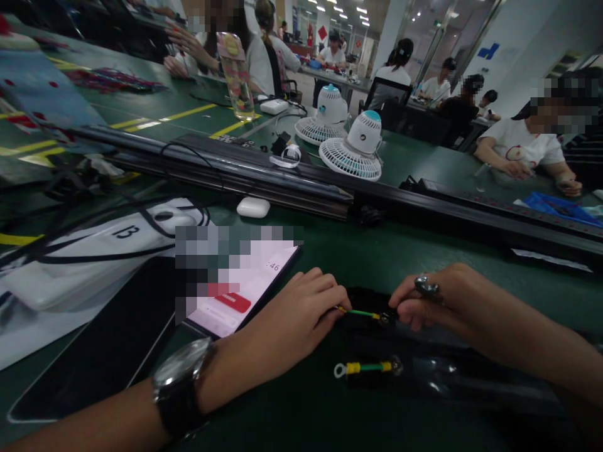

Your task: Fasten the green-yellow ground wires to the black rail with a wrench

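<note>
My left hand [287, 320], a watch [181, 383] on its wrist, pinches the left end of a short green wire [363, 312] with yellow sleeves. My right hand [436, 301] pinches the wire's right end and has a silver ring [426, 285] on a finger. Both hands rest on the green table [377, 251]. A second green wire [367, 368] with a ring terminal lies just in front of them, on a dark clear plastic bag [447, 370].
A lit phone [245, 289] and a dark tablet [108, 351] lie to the left. A white earbud case [253, 207] sits by a black rail [292, 182]. Behind it stand two small white fans [351, 147] and a bottle [238, 78]. Other people sit at the tables.
</note>
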### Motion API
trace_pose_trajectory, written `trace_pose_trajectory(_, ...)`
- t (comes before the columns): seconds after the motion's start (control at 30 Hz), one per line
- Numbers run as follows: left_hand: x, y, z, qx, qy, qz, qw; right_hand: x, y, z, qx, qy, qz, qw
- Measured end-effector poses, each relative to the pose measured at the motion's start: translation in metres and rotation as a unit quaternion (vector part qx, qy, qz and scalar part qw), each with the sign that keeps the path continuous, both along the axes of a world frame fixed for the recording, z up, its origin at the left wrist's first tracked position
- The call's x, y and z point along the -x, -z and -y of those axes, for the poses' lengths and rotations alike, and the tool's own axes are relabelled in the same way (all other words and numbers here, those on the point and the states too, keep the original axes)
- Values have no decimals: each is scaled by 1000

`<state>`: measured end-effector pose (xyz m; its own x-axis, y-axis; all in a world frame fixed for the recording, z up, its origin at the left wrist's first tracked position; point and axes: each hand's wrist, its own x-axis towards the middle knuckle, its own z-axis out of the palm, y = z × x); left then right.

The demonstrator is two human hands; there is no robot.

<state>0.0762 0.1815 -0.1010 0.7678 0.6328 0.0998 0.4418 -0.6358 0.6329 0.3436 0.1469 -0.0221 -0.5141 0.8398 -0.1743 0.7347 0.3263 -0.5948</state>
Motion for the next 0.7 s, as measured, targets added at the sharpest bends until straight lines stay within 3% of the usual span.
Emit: trace_pose_trajectory(0.7, 0, 4, -2, -11, 4, -5, 1000, 1, -3, -1, -11, -32, 26, 999)
